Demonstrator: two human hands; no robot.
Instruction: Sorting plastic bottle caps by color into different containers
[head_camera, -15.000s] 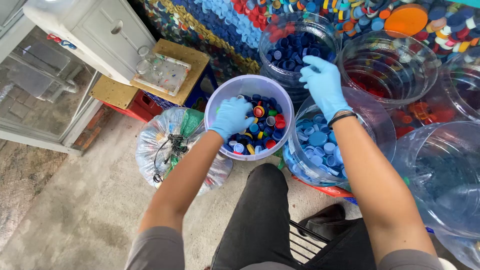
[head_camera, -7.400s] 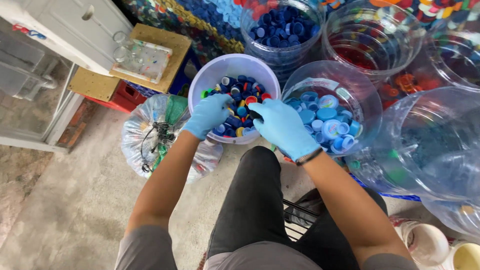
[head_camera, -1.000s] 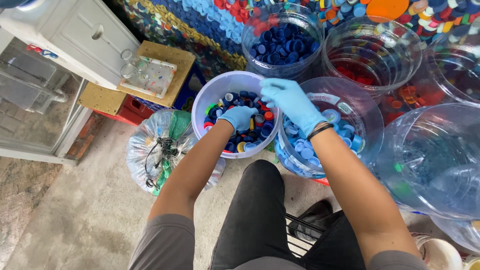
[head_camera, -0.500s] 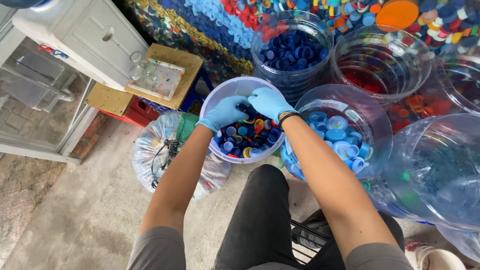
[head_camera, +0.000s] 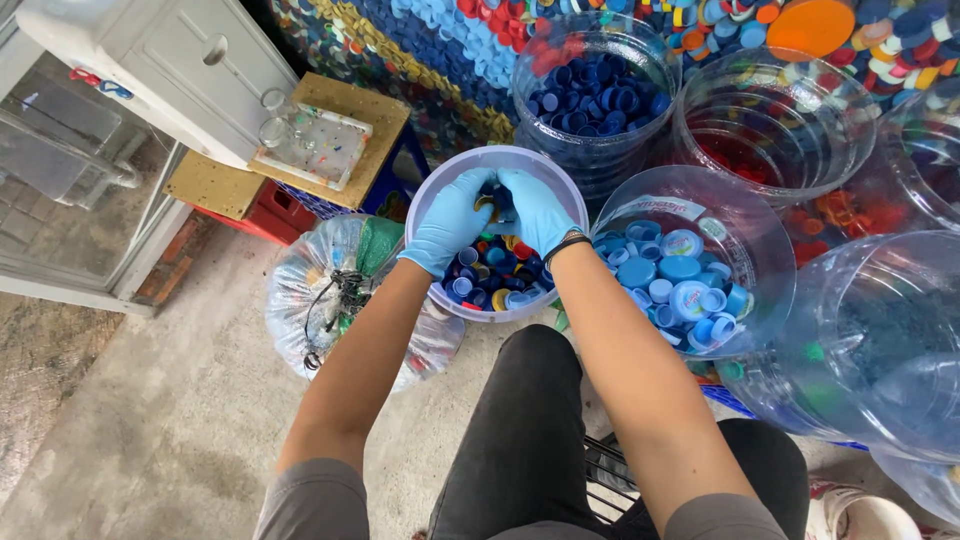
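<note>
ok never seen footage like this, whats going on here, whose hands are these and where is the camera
The camera sits on a person's head and looks down, so the arms are their own. Both hands wear blue gloves. The left hand and right hand are together inside a pale round tub of mixed-colour bottle caps; what they pinch is unclear. Beside it stand clear containers: light blue caps, dark blue caps. A tied plastic bag lies on the concrete floor.

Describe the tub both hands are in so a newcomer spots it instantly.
Along the wall of bottle caps stand clear jars. Nearest the knees is a pale lilac opaque tub holding mixed-colour caps, with both gloved hands inside. Its neighbours are transparent and single-colour.
</note>
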